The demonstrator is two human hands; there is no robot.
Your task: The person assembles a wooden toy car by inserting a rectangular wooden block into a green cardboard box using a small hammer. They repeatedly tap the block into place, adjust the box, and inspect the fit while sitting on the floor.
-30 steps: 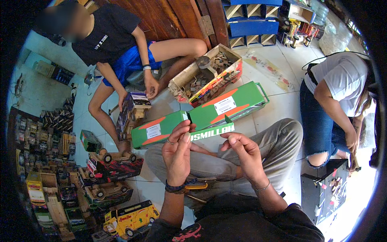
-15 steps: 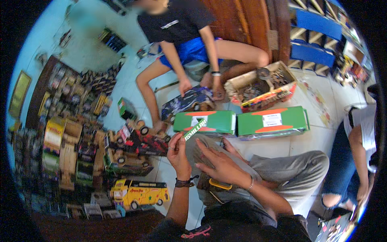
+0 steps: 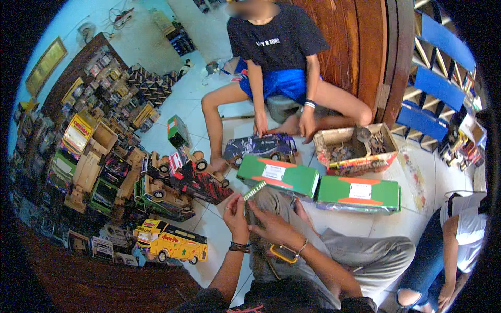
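Observation:
A small green strip with white lettering (image 3: pixel 254 191), which looks like a sticker, sticks up from the pinched fingertips of my left hand (image 3: pixel 237 218). Close beside it is my right hand (image 3: pixel 274 225), its thumb and forefinger apart and pointing toward the strip. I cannot make out anything in the right hand. Both hands are above my grey trouser leg. Just beyond the strip lies a green and orange box (image 3: pixel 292 180) with a white label, and a similar box (image 3: pixel 334 193) lies to its right.
Opposite, a person (image 3: pixel 282 52) sits with both hands at a dark toy truck (image 3: pixel 258 146). A carton of small parts (image 3: pixel 386 158) stands right of it. Leftward are a yellow toy bus (image 3: pixel 175 242), a red-black toy truck (image 3: pixel 201 182) and many more. Another person (image 3: pixel 433 250) sits at right.
My view has shifted, so the person opposite and the boxes appear farther right. My left hand still holds the green strip, and my right hand stays close beside it.

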